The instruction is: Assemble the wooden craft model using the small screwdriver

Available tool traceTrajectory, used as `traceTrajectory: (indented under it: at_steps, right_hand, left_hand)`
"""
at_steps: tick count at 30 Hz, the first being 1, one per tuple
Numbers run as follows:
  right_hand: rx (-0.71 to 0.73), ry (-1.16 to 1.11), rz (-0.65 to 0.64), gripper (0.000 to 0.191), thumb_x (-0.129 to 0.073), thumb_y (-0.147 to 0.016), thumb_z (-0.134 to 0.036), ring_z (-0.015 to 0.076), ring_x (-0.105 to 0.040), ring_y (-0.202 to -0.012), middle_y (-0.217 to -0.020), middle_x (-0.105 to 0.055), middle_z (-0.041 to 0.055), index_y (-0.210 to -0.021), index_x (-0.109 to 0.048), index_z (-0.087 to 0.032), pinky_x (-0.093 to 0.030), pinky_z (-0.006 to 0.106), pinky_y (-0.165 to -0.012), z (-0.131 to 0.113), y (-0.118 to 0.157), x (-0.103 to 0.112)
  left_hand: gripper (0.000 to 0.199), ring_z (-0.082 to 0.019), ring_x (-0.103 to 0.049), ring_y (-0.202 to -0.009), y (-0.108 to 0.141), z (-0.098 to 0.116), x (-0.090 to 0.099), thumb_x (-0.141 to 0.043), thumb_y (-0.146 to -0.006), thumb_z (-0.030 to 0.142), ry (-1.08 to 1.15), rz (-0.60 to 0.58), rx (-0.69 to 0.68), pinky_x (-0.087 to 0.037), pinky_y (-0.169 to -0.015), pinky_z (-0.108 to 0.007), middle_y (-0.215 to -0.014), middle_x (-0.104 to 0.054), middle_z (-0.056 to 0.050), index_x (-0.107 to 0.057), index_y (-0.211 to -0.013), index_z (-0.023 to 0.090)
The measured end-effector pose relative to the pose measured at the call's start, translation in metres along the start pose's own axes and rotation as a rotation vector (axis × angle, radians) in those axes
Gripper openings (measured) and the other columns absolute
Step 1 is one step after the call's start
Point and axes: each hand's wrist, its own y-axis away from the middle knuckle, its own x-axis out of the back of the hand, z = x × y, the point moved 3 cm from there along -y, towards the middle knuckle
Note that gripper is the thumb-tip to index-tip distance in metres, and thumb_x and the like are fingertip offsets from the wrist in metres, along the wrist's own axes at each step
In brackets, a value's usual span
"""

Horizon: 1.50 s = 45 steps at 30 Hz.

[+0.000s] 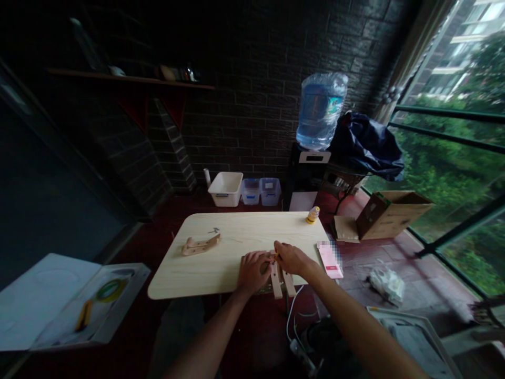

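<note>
At the table's near edge, my left hand (252,271) grips the end of a light wooden frame (276,283), thumb towards its top. Two of the frame's slats, with dark holes, stick out over the edge towards me. My right hand (292,259) is closed at the frame's upper end, its fingers around a small yellow thing (276,256) mostly hidden by them. Further left on the table lies a second wooden assembly (201,245). Behind it are several small dark metal pieces (213,230), perhaps screws.
The pale tabletop (232,226) carries a yellow-capped container (313,215) at its far right corner. A pink box (330,260) is by the right edge. An open white case (118,310) stands at left; bins (225,200), a water dispenser (314,157) and a cardboard box (381,218) are beyond.
</note>
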Motion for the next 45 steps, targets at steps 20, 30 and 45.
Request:
traceTrajectory:
  at_steps: [20,30,45]
  right_hand:
    - [-0.027,0.025,-0.018,0.026,-0.039,-0.104,-0.025,0.0250,-0.070,-0.103,-0.113,-0.072,0.0175,-0.127,-0.044,-0.015,-0.044,0.030,-0.075,0.001,0.010,0.000]
    - [-0.021,0.116,-0.036,0.025,-0.049,-0.098,-0.025,0.0265,-0.070,-0.107,-0.115,-0.073,0.0165,-0.121,-0.056,-0.018,-0.047,0.031,-0.081,0.000,0.004,0.012]
    - [-0.096,0.128,-0.030,0.033,-0.050,-0.102,-0.038,0.0298,-0.071,-0.105,-0.112,-0.073,0.0198,-0.124,-0.057,-0.015,-0.051,0.035,-0.081,-0.007,0.001,0.015]
  left_hand:
    - [0.022,-0.023,-0.054,-0.124,0.001,0.001,0.000,-0.063,-0.090,0.030,-0.009,-0.006,-0.005,-0.038,-0.107,-0.044,-0.128,-0.066,0.000,-0.069,-0.110,0.033]
    - [0.021,-0.024,-0.055,-0.123,0.001,0.000,0.001,-0.063,-0.089,0.028,-0.012,0.022,-0.018,-0.040,-0.105,-0.044,-0.126,-0.067,0.000,-0.068,-0.109,0.032]
    - [0.021,-0.025,-0.055,-0.123,0.000,0.000,0.000,-0.063,-0.088,0.028,0.006,0.007,0.013,-0.039,-0.108,-0.046,-0.127,-0.067,-0.002,-0.070,-0.107,0.032]
